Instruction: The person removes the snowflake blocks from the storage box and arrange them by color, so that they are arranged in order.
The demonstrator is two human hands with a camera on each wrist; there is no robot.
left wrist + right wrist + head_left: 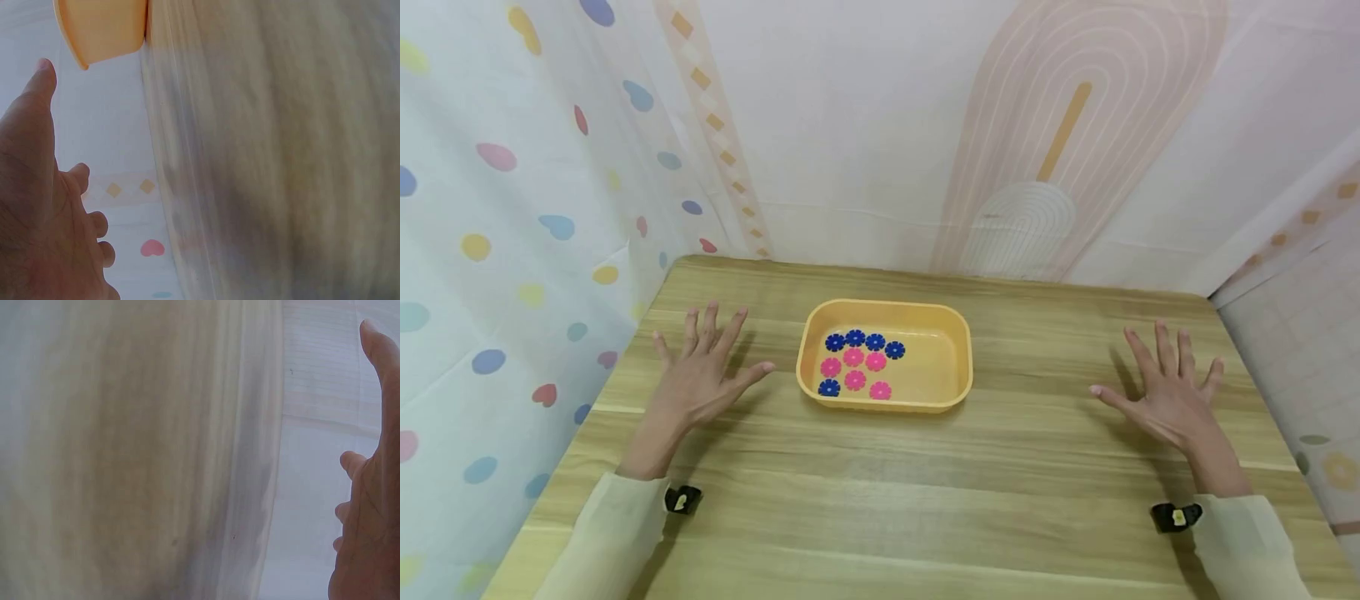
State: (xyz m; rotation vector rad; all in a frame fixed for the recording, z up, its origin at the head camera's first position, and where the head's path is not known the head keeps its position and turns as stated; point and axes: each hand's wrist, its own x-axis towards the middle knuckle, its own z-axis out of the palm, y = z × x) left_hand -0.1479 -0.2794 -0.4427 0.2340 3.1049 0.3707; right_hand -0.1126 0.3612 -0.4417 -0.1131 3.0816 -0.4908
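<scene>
A shallow yellow-orange plastic tray sits near the middle of the table. Inside it, mostly toward the left, lie several dark blue notched discs and several pink ones, flower-like in outline. My left hand is spread over the table left of the tray, its thumb pointing at the tray's left wall. Farther off, to the right of the tray, my right hand is also spread with fingers apart. Both hands hold nothing. In the left wrist view the tray's end shows beyond the thumb.
The wood-grain table ends at the back against a hanging cloth with pale arches. A cloth with coloured dots hangs along the left side. Each sleeve cuff carries a small black device.
</scene>
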